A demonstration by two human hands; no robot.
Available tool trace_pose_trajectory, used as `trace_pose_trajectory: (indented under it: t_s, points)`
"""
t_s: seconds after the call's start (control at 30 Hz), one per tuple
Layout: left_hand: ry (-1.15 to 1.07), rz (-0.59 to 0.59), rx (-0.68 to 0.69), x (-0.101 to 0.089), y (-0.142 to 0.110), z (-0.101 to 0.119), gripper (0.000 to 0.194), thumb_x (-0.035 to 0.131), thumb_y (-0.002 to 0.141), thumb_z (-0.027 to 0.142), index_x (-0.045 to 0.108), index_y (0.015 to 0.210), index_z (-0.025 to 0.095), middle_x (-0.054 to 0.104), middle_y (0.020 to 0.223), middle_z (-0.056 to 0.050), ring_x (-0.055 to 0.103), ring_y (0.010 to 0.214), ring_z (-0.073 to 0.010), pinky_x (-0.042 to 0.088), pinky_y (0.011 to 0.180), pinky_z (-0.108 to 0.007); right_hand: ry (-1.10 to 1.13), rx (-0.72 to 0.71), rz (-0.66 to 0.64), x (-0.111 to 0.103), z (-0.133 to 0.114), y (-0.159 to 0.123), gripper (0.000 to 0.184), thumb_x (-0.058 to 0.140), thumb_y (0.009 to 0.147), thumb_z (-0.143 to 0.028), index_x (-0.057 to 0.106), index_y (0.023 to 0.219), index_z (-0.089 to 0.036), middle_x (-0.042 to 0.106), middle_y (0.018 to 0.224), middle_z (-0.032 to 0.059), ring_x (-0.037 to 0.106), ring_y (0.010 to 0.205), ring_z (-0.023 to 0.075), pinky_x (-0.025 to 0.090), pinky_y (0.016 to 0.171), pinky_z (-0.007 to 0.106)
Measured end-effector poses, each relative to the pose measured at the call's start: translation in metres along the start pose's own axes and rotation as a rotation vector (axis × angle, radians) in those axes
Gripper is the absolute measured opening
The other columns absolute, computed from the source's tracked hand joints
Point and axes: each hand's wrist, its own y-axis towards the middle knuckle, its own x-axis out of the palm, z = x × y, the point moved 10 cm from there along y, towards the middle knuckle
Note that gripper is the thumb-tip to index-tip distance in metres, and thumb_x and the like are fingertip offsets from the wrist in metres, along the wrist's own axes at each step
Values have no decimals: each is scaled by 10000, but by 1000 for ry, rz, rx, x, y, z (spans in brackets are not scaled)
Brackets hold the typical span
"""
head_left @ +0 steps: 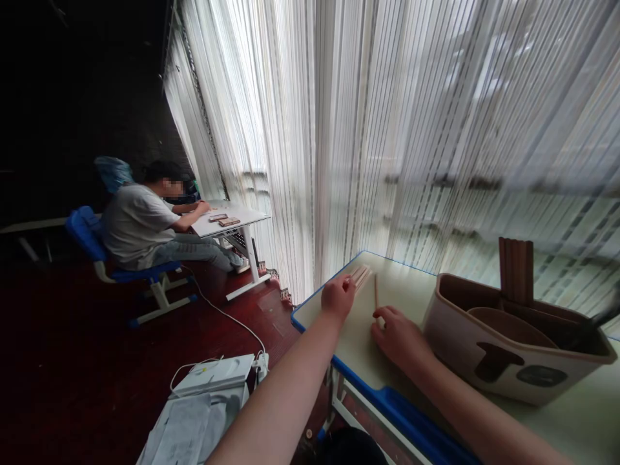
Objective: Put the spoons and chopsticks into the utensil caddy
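My left hand (339, 296) is closed in a fist over the far left part of a pale desk (402, 274). Several thin, light wooden sticks (361, 276) lie close together just beyond its knuckles. What the fist holds, if anything, is hidden. To its right, my right hand (400, 336) rests low over the desktop, thumb and fingers curled together. Its fingertips meet the near end of a single thin wooden stick (376, 292), which points away from me and looks like a chopstick.
Right of my right hand stands a beige divided bin (484, 371), with brown slats (516, 270) upright inside. Sheer curtains (329, 129) hang behind the desk. A person (140, 223) sits at another table (232, 219) on the left. White boxes (208, 394) and a cable lie below left.
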Motion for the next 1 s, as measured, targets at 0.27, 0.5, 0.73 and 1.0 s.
trace_pose_trajectory:
  t_s: [0.27,0.5,0.73,1.0]
  points:
    - [238,5,12,5,-2,3,317,438,803,244,642,1037,181,683,888,-98,615,838,-221,426,818,-340,-190,107,-166,6,21,2,262,387,816,-67,644,843,-107,658,901,165,616,875,246,432,736,304]
    - [202,42,-86,-3,1,-8,404,458,789,231,565,1169,145,678,869,-101,616,813,-205,446,786,-316,-106,245,-167,-8,34,-1,243,435,749,-3,641,867,-58,660,845,216,652,806,285,455,632,317]
    - [-141,-10,-11,6,0,1,358,494,810,302,589,1123,157,684,891,-62,619,810,-158,475,805,-299,107,194,-128,-6,26,5,326,400,779,-100,573,1055,-116,673,761,96,640,635,159,422,532,220]
    - [-703,-8,-277,27,7,-39,308,571,786,277,590,1036,96,674,864,-84,637,659,-117,539,630,-266,521,119,-123,13,1,-1,288,467,721,-93,585,978,-146,665,777,33,566,508,83,384,486,181]
